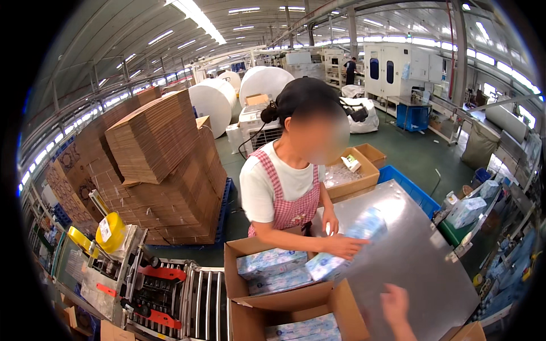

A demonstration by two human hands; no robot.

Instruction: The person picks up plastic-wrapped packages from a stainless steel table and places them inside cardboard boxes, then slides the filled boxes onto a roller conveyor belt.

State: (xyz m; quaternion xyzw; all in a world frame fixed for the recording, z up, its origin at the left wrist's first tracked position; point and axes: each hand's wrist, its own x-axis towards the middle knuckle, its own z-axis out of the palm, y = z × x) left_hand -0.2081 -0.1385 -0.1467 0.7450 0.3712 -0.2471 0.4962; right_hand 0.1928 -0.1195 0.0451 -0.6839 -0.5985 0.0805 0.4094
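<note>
My right hand is raised over the near part of the metal table, blurred by motion. I see nothing in it, but its finger pose is smeared. My left hand is out of view. Just left of my hand stands an open cardboard box with light-blue patterned soft packs inside. Across from me, a co-worker's hand rests on a row of similar packs, whose far end is blurred. Beside the co-worker is a second open box partly filled with packs.
A roller conveyor and a tape machine with yellow reels stand at left. Behind them rise stacks of flattened cardboard. A blue crate and a carton of loose plastic border the table's far side. Machinery lines the right.
</note>
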